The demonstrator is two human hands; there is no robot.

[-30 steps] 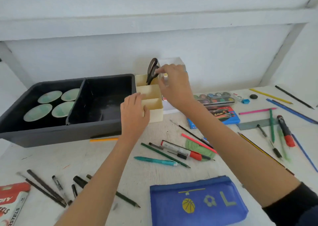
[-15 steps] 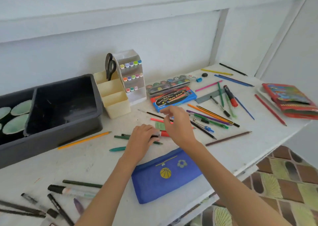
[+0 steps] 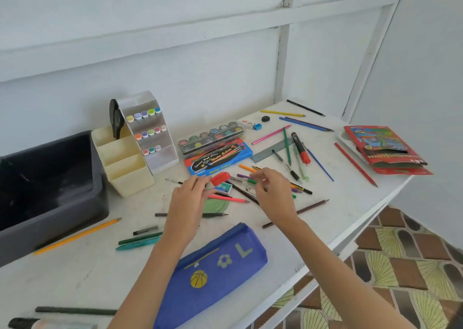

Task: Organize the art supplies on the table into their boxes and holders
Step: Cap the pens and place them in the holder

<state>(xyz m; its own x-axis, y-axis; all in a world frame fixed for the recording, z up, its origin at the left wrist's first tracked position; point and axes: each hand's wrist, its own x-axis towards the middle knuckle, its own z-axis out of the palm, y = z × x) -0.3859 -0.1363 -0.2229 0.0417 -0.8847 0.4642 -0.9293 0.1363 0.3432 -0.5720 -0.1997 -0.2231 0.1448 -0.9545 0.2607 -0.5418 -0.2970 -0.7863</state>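
My left hand point(image 3: 189, 199) grips a marker just above the table, and its red cap point(image 3: 220, 178) sticks out to the right. Beside it, my right hand point(image 3: 274, 194) pinches a green-tipped pen point(image 3: 251, 181) in the heap of loose pens and pencils point(image 3: 295, 163). A cream three-part holder point(image 3: 125, 164) stands at the back left with black scissors point(image 3: 115, 119) in its rear part. Next to the holder stands a white marker rack point(image 3: 152, 133). A blue zip pouch point(image 3: 213, 271) lies near the front edge.
A dark grey bin point(image 3: 50, 178) fills the left side. A paint palette point(image 3: 211, 135) and a blue watercolour box point(image 3: 218, 157) lie behind my hands. A red pencil box point(image 3: 383, 148) sits at the far right, near the table's edge point(image 3: 350, 233). More pencils point(image 3: 77, 236) lie scattered at the front left.
Both hands left the cream holder, where the scissors stayed, and came down to the loose pens in the middle. My left hand has picked up the red-capped marker. The view swung right.
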